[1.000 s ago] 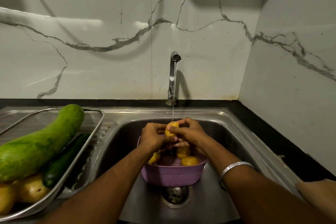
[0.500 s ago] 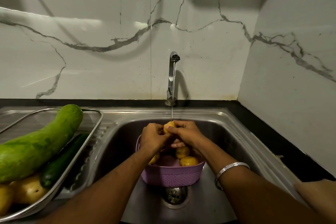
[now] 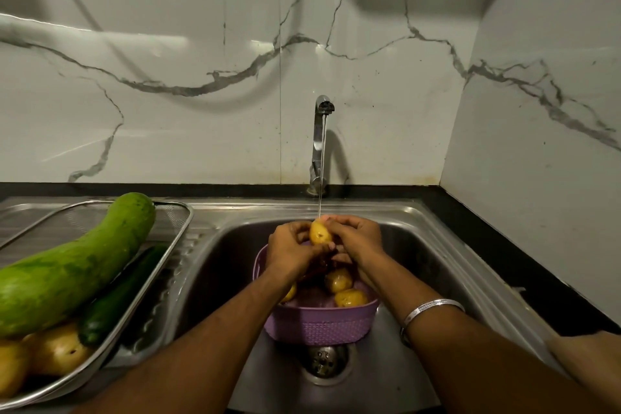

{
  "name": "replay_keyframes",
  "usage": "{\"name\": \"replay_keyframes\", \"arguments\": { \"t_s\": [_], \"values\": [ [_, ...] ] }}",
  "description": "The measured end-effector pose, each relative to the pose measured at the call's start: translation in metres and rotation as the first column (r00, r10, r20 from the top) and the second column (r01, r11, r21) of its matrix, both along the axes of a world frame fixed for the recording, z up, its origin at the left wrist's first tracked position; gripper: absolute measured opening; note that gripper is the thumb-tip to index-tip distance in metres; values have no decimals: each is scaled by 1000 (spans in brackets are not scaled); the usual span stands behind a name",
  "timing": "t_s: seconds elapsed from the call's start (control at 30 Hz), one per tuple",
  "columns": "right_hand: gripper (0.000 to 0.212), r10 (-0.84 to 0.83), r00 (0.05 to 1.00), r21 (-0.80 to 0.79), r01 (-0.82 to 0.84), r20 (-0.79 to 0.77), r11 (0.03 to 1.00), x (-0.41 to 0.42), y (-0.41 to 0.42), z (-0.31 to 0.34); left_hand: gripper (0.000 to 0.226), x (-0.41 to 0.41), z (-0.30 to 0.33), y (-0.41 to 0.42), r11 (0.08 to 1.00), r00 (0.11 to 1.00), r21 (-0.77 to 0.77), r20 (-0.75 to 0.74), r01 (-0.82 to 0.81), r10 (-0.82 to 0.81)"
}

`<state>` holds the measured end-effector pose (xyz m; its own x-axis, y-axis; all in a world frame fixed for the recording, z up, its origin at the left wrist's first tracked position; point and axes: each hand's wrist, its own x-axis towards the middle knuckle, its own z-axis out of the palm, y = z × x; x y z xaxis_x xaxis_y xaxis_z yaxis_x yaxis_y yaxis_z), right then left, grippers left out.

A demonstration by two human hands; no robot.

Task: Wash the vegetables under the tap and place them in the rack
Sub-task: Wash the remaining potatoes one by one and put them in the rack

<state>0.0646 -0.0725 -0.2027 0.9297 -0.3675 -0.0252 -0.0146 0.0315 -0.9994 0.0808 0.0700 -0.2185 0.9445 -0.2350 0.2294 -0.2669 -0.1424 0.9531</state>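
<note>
Both my left hand (image 3: pixel 291 247) and right hand (image 3: pixel 357 239) cup one small potato (image 3: pixel 319 232) under the tap (image 3: pixel 321 141) (wet, firm, probably slippery), so I grip its ends.

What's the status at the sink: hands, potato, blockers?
Left hand and right hand both grip one potato under the tap stream. More potatoes wait in purple basket. Rack already holds washed vegetables. Nothing in the way.
</note>
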Motion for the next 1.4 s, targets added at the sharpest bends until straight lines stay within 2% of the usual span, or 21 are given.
{"name": "replay_keyframes", "arguments": {
  "t_s": [0.13, 0.3, 0.4, 0.47, 0.53, 0.6, 0.63, 0.7, 0.77, 0.83, 0.9, 1.03, 1.13, 1.23, 1.3, 1.4],
  "values": [
    [13, 8, 1000, -124, -8, -1, 992, 4, -5, -1, 55, 2, -2, 0, 995, 999, 91, 9, -40, 39],
    [28, 148, 986, -31, -151, -73, 988, 3, -3, 0, 72, 1, -5, 8, 988, 997, 152, 80, -27, 15],
    [30, 132, 989, -49, -135, -63, 990, 3, -3, -2, 73, -1, -2, 10, 981, 994, 195, 108, -14, -7],
    [20, 28, 999, -178, -31, -20, 983, 5, 1, -6, 73, -3, -2, 9, 970, 989, 241, 147, -5, -32],
    [16, -59, 997, -427, 77, 56, 901, 9, 3, -10, 72, -5, -1, 8, 961, 983, 276, 176, -4, -46],
    [19, -53, 995, -601, 93, 85, 794, 10, 5, -11, 70, -6, 0, 8, 960, 981, 280, 186, -1, -53],
    [21, -21, 998, -624, 58, 67, 779, 11, 6, -10, 69, -5, -1, 9, 962, 983, 275, 179, -1, -51],
    [28, 66, 998, -565, -65, -19, 822, 14, 6, -10, 65, -2, -3, 12, 966, 989, 259, 146, -6, -33],
    [36, 136, 985, -417, -166, -102, 894, 14, 5, -9, 67, 1, -5, 15, 969, 995, 246, 103, -9, -17],
    [37, 131, 985, -307, -160, -115, 938, 13, 2, -9, 71, 3, -7, 15, 966, 995, 257, 93, 5, -29],
    [33, 74, 995, -307, -92, -69, 947, 14, 0, -10, 74, 3, -6, 12, 963, 993, 269, 110, 8, -39],
    [18, -73, 995, -501, 96, 66, 860, 10, 4, -8, 78, 1, -4, 9, 961, 986, 276, 161, 3, -49],
    [18, -94, 991, -520, 132, 100, 844, 11, 5, -7, 72, -1, -3, 7, 970, 987, 243, 155, 2, -41],
    [11, 47, 999, -433, -46, -10, 900, 10, 1, -4, 62, 1, -6, 7, 978, 991, 208, 134, -14, -14],
    [23, 151, 986, -295, -164, -65, 941, 5, 1, 1, 64, 3, -7, 8, 980, 992, 196, 126, -28, 3],
    [25, 89, 996, -209, -90, -13, 974, 6, -1, 0, 66, 3, -5, 7, 986, 991, 167, 135, -25, 3]
  ]
}}
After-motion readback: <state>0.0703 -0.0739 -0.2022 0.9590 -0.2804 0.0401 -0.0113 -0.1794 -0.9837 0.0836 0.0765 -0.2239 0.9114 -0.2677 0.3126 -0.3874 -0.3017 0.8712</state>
